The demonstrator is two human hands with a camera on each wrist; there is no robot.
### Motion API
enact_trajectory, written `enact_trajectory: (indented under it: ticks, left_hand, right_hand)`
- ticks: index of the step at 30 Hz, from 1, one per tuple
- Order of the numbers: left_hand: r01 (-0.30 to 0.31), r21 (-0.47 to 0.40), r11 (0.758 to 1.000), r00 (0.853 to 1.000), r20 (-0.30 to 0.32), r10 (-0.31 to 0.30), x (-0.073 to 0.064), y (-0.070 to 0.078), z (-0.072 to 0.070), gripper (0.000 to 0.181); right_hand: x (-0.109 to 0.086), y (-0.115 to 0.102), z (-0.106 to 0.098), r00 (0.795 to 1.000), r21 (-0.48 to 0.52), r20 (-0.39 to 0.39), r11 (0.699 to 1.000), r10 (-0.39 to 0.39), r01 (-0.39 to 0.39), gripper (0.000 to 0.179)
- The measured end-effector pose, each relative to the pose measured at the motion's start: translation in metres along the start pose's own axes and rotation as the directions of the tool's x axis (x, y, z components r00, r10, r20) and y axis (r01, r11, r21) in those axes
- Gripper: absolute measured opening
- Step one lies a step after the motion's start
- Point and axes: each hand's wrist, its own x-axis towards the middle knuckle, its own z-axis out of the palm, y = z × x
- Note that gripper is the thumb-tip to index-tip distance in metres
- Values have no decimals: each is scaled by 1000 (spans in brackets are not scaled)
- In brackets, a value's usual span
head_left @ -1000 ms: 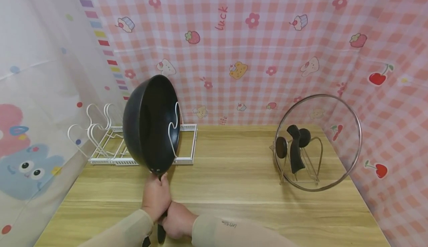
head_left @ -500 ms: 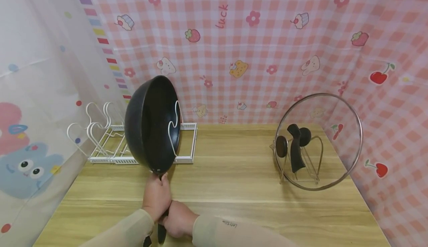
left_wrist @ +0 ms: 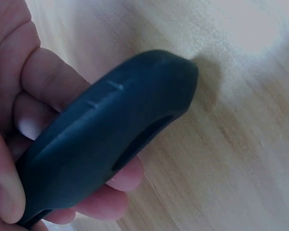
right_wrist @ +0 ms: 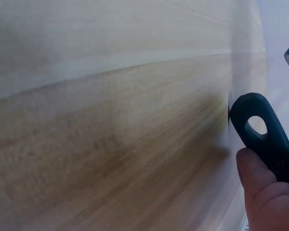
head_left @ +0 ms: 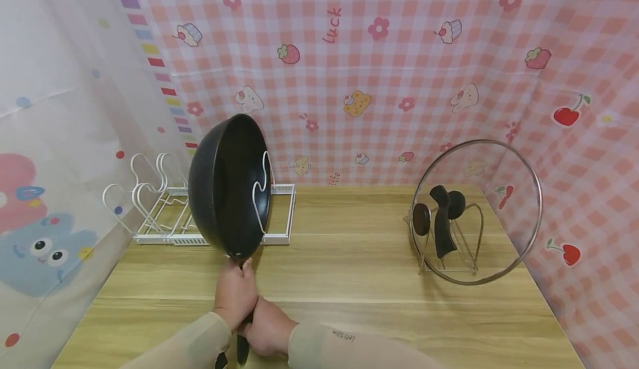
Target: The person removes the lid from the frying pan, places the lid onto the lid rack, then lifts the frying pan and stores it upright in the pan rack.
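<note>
A black wok (head_left: 238,186) stands on its side in a white wire rack (head_left: 277,240), its hollow turned to the right. One rack divider passes in front of the wok's opening. My left hand (head_left: 236,294) grips the wok's handle (left_wrist: 111,130) close to the bowl. Lower on the same handle, my right hand (head_left: 269,326) holds it against the left hand. The handle's end, with its hanging hole, pokes out beyond the fingers in both wrist views. Part of the handle is hidden under the hands.
At the right, a glass lid (head_left: 535,230) with a metal rim and a black handle leans in a thin wire stand (head_left: 479,241). More white wire dividers (head_left: 145,191) rise left of the wok. A pink checked cloth (head_left: 324,80) hangs behind the wooden table (head_left: 359,280).
The wok has tipped very slightly to the right. Both hands keep the same grip on the handle. The lid and the rack stay where they were.
</note>
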Motion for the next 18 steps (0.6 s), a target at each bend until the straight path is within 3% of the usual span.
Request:
enact_trajectory:
  ticks: [18]
  left_hand:
    - [43, -26, 999, 999, 34, -42, -1, -3, -3, 26]
  right_hand:
    - [-2, 3, 2, 998, 60, -48, 997, 43, -40, 18]
